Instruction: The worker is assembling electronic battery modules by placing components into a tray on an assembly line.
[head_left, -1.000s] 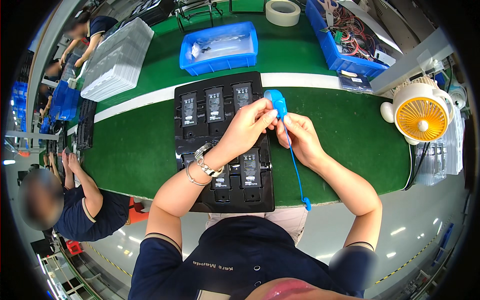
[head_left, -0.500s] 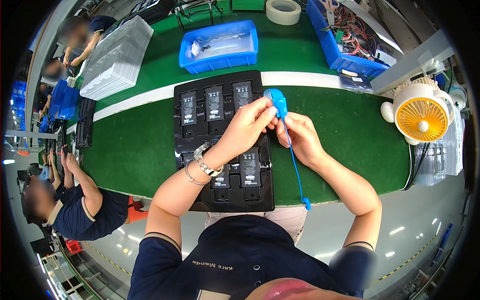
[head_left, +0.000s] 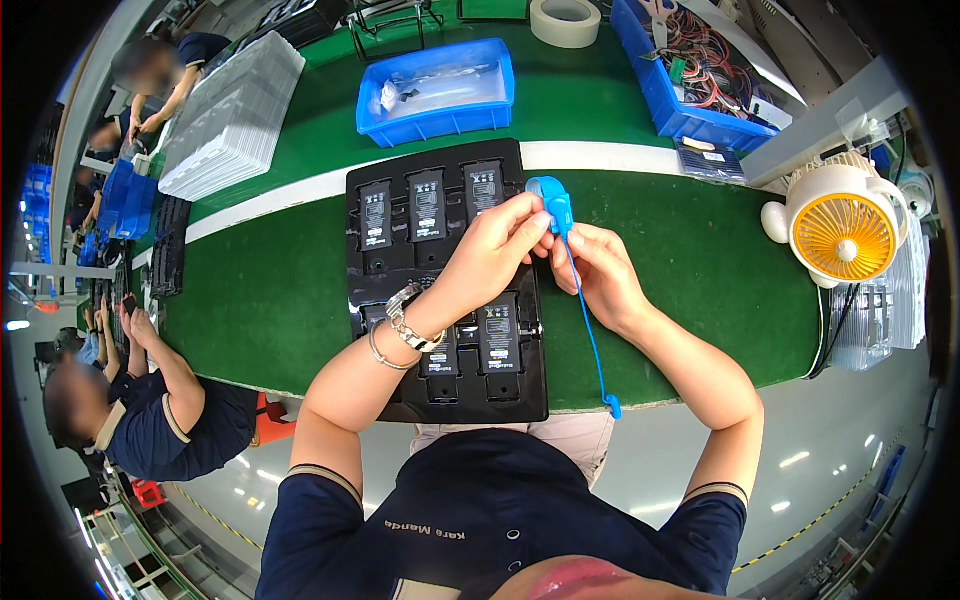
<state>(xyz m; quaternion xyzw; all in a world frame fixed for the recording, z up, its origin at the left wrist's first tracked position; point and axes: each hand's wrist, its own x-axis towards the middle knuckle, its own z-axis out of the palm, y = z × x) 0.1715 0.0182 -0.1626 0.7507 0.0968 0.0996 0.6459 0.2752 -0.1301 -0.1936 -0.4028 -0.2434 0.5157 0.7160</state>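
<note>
A blue anti-static wrist strap (head_left: 559,210) with a thin blue cord is held up above the far right part of a black tray. My left hand (head_left: 497,245) is closed, its thumb and fingers pinching the strap's side by the buckle. From the other side my right hand (head_left: 606,278) grips the strap's lower end, where the cord comes out. The cord (head_left: 594,340) hangs down to a blue plug end near the bench's front edge. Flat black batteries (head_left: 428,208) lie in the pockets of the black tray (head_left: 430,268); my left forearm hides some of them.
Beyond the tray stands a blue bin (head_left: 437,125) holding clear bags. A blue bin of wires (head_left: 690,125) is at the far right, near a tape roll (head_left: 565,38). A white-and-orange fan (head_left: 845,235) stands right. White stacked trays (head_left: 232,120) and co-workers are on the left.
</note>
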